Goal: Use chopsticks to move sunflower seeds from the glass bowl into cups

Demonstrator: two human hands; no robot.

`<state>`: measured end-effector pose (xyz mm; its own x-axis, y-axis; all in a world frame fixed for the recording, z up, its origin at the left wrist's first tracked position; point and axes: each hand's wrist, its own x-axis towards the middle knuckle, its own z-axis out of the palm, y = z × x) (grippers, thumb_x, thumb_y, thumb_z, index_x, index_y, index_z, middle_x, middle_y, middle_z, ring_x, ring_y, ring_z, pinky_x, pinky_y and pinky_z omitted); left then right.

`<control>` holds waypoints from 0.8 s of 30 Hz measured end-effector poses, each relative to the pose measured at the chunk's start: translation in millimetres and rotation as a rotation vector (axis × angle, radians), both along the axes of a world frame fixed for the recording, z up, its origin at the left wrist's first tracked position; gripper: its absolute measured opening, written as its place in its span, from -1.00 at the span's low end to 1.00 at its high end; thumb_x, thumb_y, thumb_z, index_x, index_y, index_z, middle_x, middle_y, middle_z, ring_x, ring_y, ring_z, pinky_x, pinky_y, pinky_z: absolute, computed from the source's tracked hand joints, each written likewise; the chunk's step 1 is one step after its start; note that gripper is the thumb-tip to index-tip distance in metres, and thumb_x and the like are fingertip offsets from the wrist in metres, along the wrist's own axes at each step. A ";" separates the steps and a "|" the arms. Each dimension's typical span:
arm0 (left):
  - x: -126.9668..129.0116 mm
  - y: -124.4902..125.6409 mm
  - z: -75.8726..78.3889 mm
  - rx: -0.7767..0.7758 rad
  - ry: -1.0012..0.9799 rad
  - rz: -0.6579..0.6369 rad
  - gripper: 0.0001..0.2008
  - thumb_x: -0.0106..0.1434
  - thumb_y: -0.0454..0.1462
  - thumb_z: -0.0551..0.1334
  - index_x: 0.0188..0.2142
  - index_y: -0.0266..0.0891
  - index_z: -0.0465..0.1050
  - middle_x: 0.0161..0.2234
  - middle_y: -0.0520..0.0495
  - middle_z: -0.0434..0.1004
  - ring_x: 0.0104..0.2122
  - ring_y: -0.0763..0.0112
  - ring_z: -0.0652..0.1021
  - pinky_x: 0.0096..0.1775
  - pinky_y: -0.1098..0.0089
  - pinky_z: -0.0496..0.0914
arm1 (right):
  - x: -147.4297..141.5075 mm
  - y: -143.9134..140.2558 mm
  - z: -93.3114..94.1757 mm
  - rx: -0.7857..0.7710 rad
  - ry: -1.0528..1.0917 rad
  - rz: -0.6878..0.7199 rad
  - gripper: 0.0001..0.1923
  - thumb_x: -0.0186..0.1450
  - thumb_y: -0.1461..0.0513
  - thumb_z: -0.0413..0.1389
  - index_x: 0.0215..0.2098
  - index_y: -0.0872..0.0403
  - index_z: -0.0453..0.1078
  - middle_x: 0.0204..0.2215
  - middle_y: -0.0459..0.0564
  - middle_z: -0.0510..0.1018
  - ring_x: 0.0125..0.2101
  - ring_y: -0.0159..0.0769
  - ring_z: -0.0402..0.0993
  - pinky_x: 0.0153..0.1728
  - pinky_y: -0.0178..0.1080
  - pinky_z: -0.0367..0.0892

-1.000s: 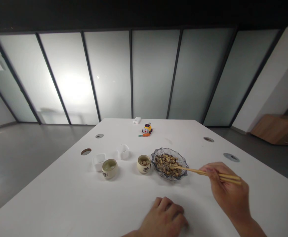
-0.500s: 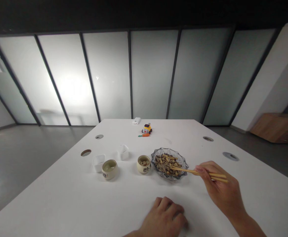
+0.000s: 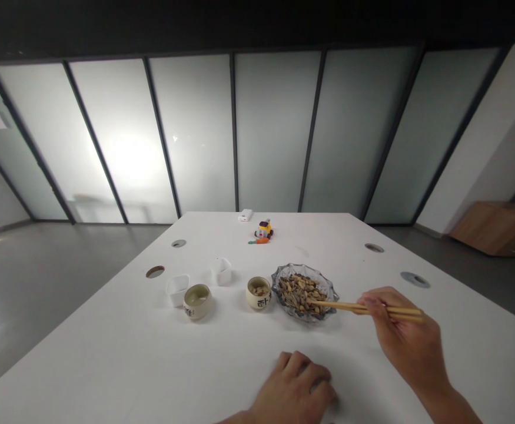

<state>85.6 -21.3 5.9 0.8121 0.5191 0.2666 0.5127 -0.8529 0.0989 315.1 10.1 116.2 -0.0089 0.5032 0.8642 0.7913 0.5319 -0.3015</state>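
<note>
My right hand (image 3: 409, 335) is closed around a pair of wooden chopsticks (image 3: 349, 307). Their tips reach into the sunflower seeds and paler nut-like pieces (image 3: 299, 291) heaped in a scalloped glass bowl (image 3: 331, 301). Whether the tips pinch a piece is too small to tell. Just left of that bowl stands a small cream cup (image 3: 255, 301) with dark characters and a few pieces inside. My left hand (image 3: 295, 386) rests on the white table in front of the bowl, its fingers loosely bent and somewhat apart, holding nothing.
Further left are a second cream cup (image 3: 196, 307) and two white plastic containers, one behind the cup (image 3: 177, 288) and one farther back (image 3: 221, 272). A yellow toy vehicle (image 3: 264, 229), an orange-handled toy screwdriver (image 3: 261, 241) and a white box-shaped device (image 3: 245, 215) lie toward the far edge.
My right hand has shifted a little to the right, and the chopsticks now lie flatter, tips still among the seeds. My left hand has stayed in place.
</note>
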 end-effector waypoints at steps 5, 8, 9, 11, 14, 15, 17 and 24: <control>0.0 -1.1 2.0 -0.021 -0.004 0.000 -0.61 0.50 0.08 0.30 0.05 -0.15 0.44 0.16 0.02 0.56 0.00 0.17 0.49 0.00 0.21 0.34 | -1.2 1.0 -1.7 -0.050 -0.023 0.044 -0.61 0.54 0.01 0.06 -0.38 0.00 0.48 -0.46 -0.07 0.65 -0.45 -0.27 0.64 -0.39 -0.29 0.47; 0.1 -0.8 0.4 -0.025 0.005 -0.001 -0.61 0.50 0.08 0.30 0.06 -0.15 0.44 0.17 0.02 0.55 0.01 0.16 0.48 0.00 0.21 0.34 | 0.7 2.3 -2.5 -0.033 -0.035 0.032 -0.62 0.54 0.03 0.06 -0.37 0.00 0.48 -0.45 -0.08 0.65 -0.44 -0.27 0.64 -0.37 -0.30 0.47; 0.1 -0.7 0.0 -0.025 0.009 0.000 -0.61 0.50 0.08 0.30 0.06 -0.15 0.44 0.17 0.02 0.55 0.01 0.15 0.48 0.00 0.21 0.34 | 1.4 2.7 -2.6 -0.021 -0.039 0.022 -0.62 0.54 0.03 0.07 -0.37 0.00 0.49 -0.45 -0.08 0.65 -0.44 -0.28 0.64 -0.38 -0.30 0.46; 0.0 -0.4 -0.5 -0.028 0.013 0.004 -0.61 0.50 0.08 0.29 0.07 -0.15 0.44 0.18 0.02 0.54 0.02 0.15 0.48 0.00 0.21 0.35 | 2.4 3.2 -2.5 0.005 -0.037 0.006 -0.63 0.54 0.05 0.07 -0.37 0.00 0.50 -0.44 -0.09 0.65 -0.45 -0.30 0.64 -0.39 -0.31 0.46; -0.2 -0.3 -0.1 -0.035 0.019 0.001 -0.60 0.51 0.08 0.29 0.08 -0.14 0.45 0.18 0.01 0.54 0.03 0.15 0.48 0.00 0.21 0.35 | 2.4 3.2 -1.9 0.031 -0.012 0.002 -0.64 0.55 0.08 0.06 -0.36 0.00 0.51 -0.43 -0.09 0.65 -0.43 -0.30 0.63 -0.37 -0.32 0.47; -0.3 -0.4 0.1 -0.035 0.020 0.001 -0.60 0.50 0.08 0.29 0.08 -0.14 0.45 0.18 0.01 0.54 0.03 0.16 0.48 0.00 0.21 0.35 | 2.0 2.9 -1.9 0.036 0.000 0.001 -0.64 0.55 0.09 0.06 -0.36 0.00 0.51 -0.43 -0.09 0.64 -0.42 -0.31 0.62 -0.35 -0.32 0.47; -0.6 -0.7 0.5 -0.028 0.021 0.002 -0.61 0.51 0.08 0.29 0.08 -0.14 0.45 0.17 0.01 0.54 0.03 0.16 0.48 0.00 0.21 0.35 | 0.3 2.0 -2.6 0.050 0.025 0.000 -0.66 0.55 0.12 0.06 -0.35 0.01 0.50 -0.43 -0.08 0.63 -0.41 -0.32 0.61 -0.33 -0.33 0.47; 0.6 -0.5 -4.1 0.032 0.028 0.007 -0.60 0.51 0.10 0.27 0.00 -0.19 0.46 0.12 -0.02 0.56 0.00 0.17 0.48 -0.05 0.24 0.34 | -16.2 -3.1 -10.0 0.098 0.063 0.068 -0.75 0.54 0.24 0.06 -0.30 0.02 0.50 -0.39 -0.07 0.60 -0.37 -0.35 0.59 -0.30 -0.34 0.48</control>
<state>86.2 -21.8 1.8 0.8158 0.5164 0.2603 0.5210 -0.8517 0.0566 298.9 7.0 106.2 0.0160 0.4160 0.9092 0.7335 0.6131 -0.2934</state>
